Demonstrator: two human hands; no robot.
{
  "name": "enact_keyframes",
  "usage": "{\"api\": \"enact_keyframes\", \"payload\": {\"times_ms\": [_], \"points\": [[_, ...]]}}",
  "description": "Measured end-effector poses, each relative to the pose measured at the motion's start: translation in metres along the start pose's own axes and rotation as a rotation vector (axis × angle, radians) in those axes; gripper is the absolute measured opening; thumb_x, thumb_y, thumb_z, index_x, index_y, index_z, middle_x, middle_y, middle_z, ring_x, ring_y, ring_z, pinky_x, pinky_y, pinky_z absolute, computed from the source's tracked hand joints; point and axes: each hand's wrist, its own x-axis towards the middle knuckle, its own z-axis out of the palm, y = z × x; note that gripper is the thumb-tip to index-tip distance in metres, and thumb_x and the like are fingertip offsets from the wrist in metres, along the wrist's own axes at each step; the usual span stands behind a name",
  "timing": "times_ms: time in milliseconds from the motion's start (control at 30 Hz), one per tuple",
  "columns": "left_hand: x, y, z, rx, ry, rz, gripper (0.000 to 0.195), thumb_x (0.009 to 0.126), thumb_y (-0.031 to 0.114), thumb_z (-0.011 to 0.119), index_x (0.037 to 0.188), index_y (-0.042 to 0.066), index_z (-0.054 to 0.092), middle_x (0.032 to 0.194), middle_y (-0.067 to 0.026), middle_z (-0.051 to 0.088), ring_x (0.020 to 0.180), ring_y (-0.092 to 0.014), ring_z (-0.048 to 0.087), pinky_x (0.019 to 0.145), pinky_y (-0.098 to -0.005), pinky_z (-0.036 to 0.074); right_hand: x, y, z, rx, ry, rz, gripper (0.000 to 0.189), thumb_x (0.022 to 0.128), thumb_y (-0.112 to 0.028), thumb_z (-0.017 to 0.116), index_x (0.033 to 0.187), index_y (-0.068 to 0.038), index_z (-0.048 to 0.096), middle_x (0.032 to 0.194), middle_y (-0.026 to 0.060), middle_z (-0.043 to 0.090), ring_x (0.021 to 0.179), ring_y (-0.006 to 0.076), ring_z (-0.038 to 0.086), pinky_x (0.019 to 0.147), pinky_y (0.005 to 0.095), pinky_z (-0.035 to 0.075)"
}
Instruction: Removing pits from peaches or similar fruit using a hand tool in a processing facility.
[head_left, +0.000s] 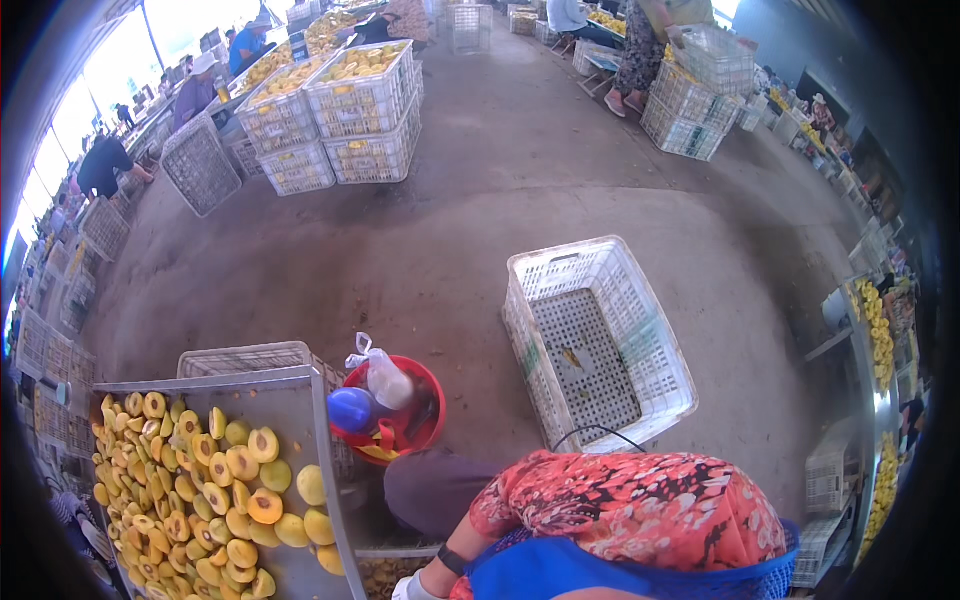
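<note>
At the bottom edge, my right hand (412, 588) shows only in part, in a white glove below a dark wristband; its fingers are cut off by the frame. A floral red sleeve (637, 510) reaches in from the right above blue cloth (547, 574). The hand is near the corner of a metal-edged table (328, 465), where many halved yellow stone fruits (180, 487) lie, some with pits showing. My left hand is out of view. A red bucket (439, 409) beside the table holds a blue round object (350, 409) and a tied plastic bag (390, 382).
An open plastic crate (600, 251) stands on the concrete floor ahead, with scraps inside. Stacked crates of fruit (367, 112) are at the upper left, more crates (686, 112) at the upper right beside a standing person (645, 52). Several people work at tables farther off.
</note>
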Motion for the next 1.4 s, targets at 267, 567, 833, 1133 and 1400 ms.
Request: {"api": "enact_keyframes", "payload": {"times_ms": [267,567,833,1133,1400], "points": [[-0.027,0.107,-0.131,-2.288,0.177,-0.708,0.049,0.085,0.050,0.049,0.107,0.008,0.059,0.094,-0.0137,0.064,0.081,-0.028,0.060,0.071,-0.0383,0.051,-0.018,-0.028,-0.011,0.199,0.208,0.051,0.034,0.083,-0.038,0.058,0.097,-0.007,0.062,0.089,0.0173,0.068,0.084,0.0387,0.065,0.071,0.0453,0.052],[-0.056,0.181,-0.162,-3.065,0.509,-0.788,0.060,0.091,0.058,0.039,0.125,0.010,0.052,0.112,-0.0139,0.063,0.083,-0.024,0.062,0.057,-0.0311,0.047,-0.028,-0.028,-0.031,0.129,0.334,0.026,0.038,0.092,-0.040,0.053,0.099,-0.003,0.052,0.079,0.0233,0.065,0.076,0.0406,0.064,0.069,0.0480,0.049],[-0.065,0.207,-0.199,-3.048,0.696,-0.929,0.063,0.095,0.058,0.031,0.132,0.010,0.048,0.114,-0.0171,0.062,0.087,-0.025,0.062,0.059,-0.0319,0.049,-0.026,-0.039,-0.020,0.130,0.302,-0.013,0.035,0.093,-0.037,0.052,0.102,-0.004,0.052,0.083,0.0229,0.065,0.079,0.0402,0.063,0.070,0.0478,0.049],[-0.070,0.210,-0.178,-3.003,0.794,-1.187,0.069,0.091,0.066,0.034,0.123,0.008,0.052,0.109,-0.0178,0.063,0.074,-0.023,0.059,0.055,-0.0307,0.047,-0.028,-0.036,-0.012,0.287,0.227,0.038,0.038,0.093,-0.039,0.053,0.101,-0.001,0.053,0.087,0.0259,0.064,0.084,0.0420,0.062,0.072,0.0488,0.047],[-0.077,0.213,-0.175,-3.036,0.846,-0.961,0.068,0.091,0.063,0.039,0.124,0.005,0.051,0.113,-0.0196,0.061,0.100,-0.032,0.061,0.079,-0.0391,0.052,-0.033,-0.034,-0.008,0.219,0.247,-0.044,0.039,0.092,-0.040,0.053,0.099,-0.002,0.053,0.085,0.0257,0.063,0.083,0.0418,0.061,0.072,0.0491,0.047]]}}
